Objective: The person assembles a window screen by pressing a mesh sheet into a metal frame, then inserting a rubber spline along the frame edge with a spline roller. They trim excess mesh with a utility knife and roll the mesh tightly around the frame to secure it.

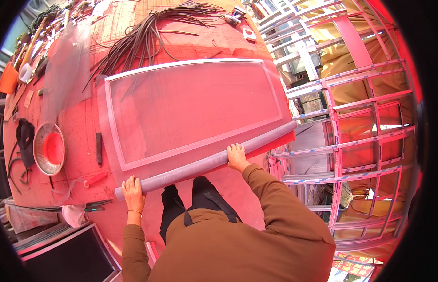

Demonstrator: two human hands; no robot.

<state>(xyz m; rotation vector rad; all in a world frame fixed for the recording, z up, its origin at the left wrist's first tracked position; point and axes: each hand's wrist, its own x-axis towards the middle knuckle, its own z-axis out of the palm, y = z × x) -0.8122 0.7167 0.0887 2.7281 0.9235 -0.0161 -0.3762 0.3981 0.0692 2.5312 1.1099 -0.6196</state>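
Observation:
A roll of grey window-screen mesh (191,170) lies along the near edge of the table, slanting up to the right. My left hand (133,193) is closed over its left end, fingers on top. Farther right along it, my right hand (237,157) grips the same roll with the fingers curled over. From the roll a flat sheet of mesh (195,103) stretches away across a pale rectangular screen frame (183,149). The mesh reaches past the frame's left side. My thumbs are mostly hidden.
The red tabletop (80,150) carries a metal bowl (36,149), a black cap (25,138), a dark bar (99,148) and a red-handled tool (95,179) on the left. A bundle of black rubber strips (148,35) lies beyond the frame. Metal window frames (339,141) stand at right.

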